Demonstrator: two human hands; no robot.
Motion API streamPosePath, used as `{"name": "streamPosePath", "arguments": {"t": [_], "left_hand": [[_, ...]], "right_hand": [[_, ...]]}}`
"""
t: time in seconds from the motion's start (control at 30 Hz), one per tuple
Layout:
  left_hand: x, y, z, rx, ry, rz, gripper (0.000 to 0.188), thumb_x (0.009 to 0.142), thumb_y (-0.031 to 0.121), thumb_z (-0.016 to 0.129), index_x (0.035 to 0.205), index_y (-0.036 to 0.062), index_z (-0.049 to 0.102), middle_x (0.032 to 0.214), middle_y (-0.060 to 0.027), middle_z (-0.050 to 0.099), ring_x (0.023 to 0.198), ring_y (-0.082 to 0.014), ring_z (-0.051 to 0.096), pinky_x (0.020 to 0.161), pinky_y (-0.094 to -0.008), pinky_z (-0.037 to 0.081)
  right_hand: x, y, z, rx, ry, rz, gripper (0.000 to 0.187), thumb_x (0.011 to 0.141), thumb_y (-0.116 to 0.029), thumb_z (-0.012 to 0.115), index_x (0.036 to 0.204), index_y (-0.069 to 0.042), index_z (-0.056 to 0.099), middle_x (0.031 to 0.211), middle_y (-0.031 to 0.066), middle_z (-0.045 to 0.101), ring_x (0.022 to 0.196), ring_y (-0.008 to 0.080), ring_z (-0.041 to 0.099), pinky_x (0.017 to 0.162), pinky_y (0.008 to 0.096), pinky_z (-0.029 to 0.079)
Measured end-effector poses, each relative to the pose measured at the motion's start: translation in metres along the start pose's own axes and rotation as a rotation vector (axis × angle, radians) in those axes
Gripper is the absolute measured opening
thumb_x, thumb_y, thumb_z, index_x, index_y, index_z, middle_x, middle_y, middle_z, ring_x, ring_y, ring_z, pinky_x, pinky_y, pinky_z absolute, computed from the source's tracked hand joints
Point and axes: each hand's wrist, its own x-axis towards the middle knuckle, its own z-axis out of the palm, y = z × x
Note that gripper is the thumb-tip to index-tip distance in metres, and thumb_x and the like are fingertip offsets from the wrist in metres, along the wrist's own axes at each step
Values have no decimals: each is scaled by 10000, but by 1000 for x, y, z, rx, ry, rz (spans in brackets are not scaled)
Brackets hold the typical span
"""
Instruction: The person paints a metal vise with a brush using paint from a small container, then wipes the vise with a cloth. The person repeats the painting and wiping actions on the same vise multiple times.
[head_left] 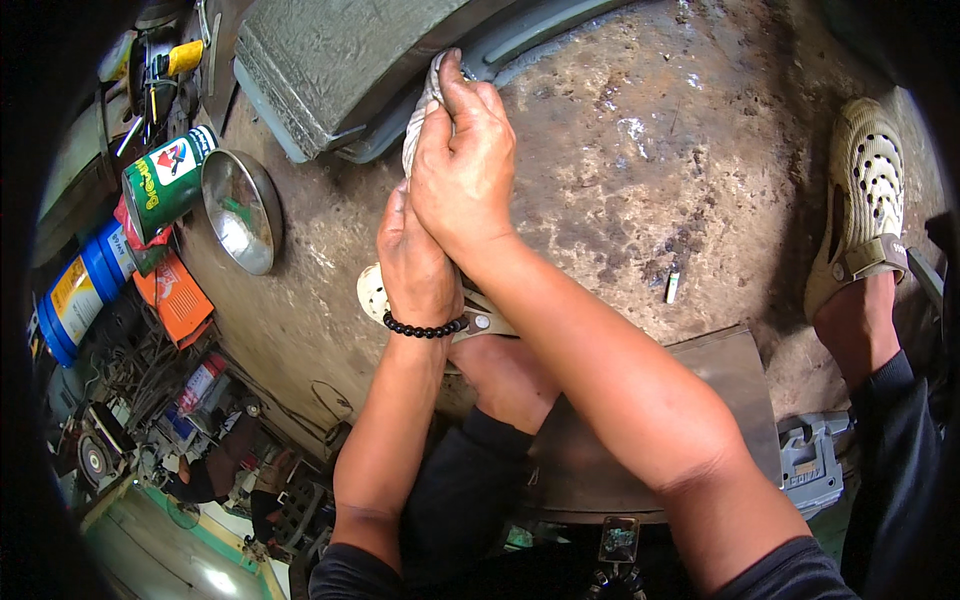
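A pale grey, crumpled rag (411,137) is bunched against the rim of a large dark grey moulded part (345,70) at the top. My right hand (465,170) is closed on this rag, its thumb and fingers pointing away toward the part's edge. Just below and to the left, my left hand (415,265), with a black bead bracelet at the wrist, lies against the right one. It is closed at the rag's lower end, and its fingers are mostly hidden behind the right hand. A lighter grey-blue lip (540,35) runs along the part.
At the left stand a metal bowl (241,212), a green can (165,190), a blue-white bucket (85,290) and an orange box (175,298). A small white-green stub (672,288) lies on the stained floor. My sandalled feet flank the work; a grey case (812,465) sits lower right.
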Motion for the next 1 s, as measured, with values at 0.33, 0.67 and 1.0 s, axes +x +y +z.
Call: {"name": "streamPosePath", "arguments": {"t": [0.33,0.67,1.0], "left_hand": [[-3,-2,-11,-17,29,-56,478,1019,263,524,1378,-39,430,1282,-126,561,1087,-192,597,922,-315,495],[-1,-10,-14,-34,36,-45,469,993,238,581,1352,-34,451,1249,-102,577,1068,-176,602,898,-307,502],[-24,-16,-6,22,116,-83,428,1027,273,517,1308,-48,476,1232,-112,583,1077,-164,584,912,-297,482]], "right_hand": [[-9,7,6,-3,-53,-12,525,885,8,479,1410,-7,475,981,213,530,889,389,576,824,440,485],[-7,9,2,-1,-94,18,510,903,-3,485,1412,-38,485,977,212,530,879,389,577,817,434,487],[-17,15,-11,-195,-432,-5,439,870,0,497,1294,-34,603,1015,221,577,952,387,607,864,442,497]]}}
